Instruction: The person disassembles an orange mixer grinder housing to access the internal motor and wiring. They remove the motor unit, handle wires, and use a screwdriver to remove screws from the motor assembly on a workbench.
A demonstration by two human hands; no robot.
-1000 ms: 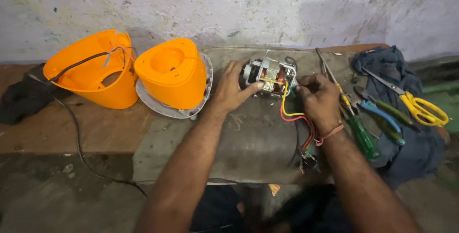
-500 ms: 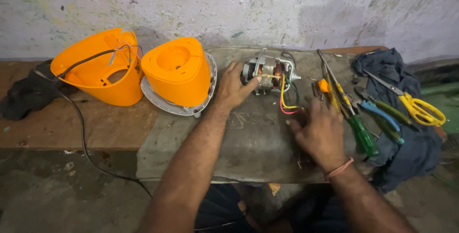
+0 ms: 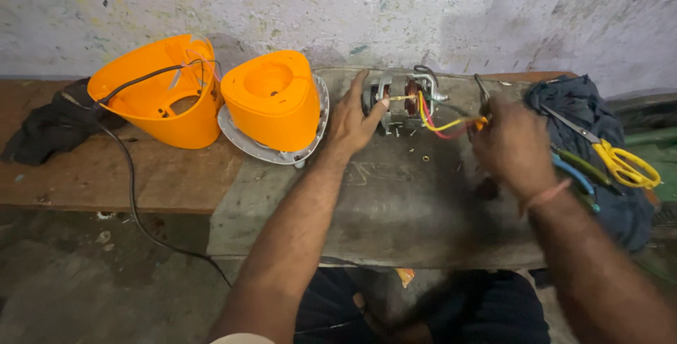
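A small electric motor with copper windings stands on a grey mat near the wall. My left hand holds its left side, thumb pressed on the metal frame. Yellow and red wires run from the motor to the right into my right hand. That hand is blurred and closed around the wire ends, over the tools at the mat's right edge. A small loose metal part lies on the mat in front of the motor.
Two orange plastic housings stand left of the motor, the nearer one on a grey round base. A black cord hangs off the wooden bench. Yellow-handled scissors and blue-handled pliers lie on dark blue cloth.
My right hand dropped back toward me, then came up again to the right of the motor and drew the wires out sideways. My left hand has stayed on the motor.
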